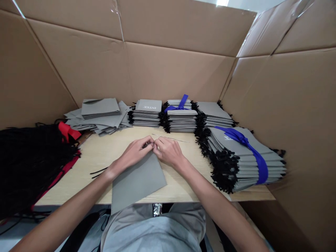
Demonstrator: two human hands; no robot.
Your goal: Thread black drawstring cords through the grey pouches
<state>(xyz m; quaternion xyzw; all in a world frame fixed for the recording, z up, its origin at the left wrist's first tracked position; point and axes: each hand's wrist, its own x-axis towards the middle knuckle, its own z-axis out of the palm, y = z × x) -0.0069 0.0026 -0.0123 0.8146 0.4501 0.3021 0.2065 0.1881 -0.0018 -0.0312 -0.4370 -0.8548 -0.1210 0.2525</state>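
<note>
A flat grey sheet-like bag [139, 178] lies slanted at the table's front, its lower corner hanging over the edge. At its top corner my left hand [136, 149] and my right hand [168, 150] meet, fingertips pinched together. Something thin and dark shows between the left fingers, seemingly a black cord; the fingers largely hide it. Two loose cord ends [98, 171] stick out to the left from beneath my left forearm. Just beyond the hands, a thin wire-like tool [173, 139] rests on the table.
Stacks of grey bags with black cord ends [148, 117] line the back. Blue ribbon [243, 138] ties a large bundle [246, 164] at right. Loose grey pieces [101, 108] pile up back left. Black cords [28, 164] with red ribbon [68, 131] lie left. Cardboard walls [170, 70] enclose the table.
</note>
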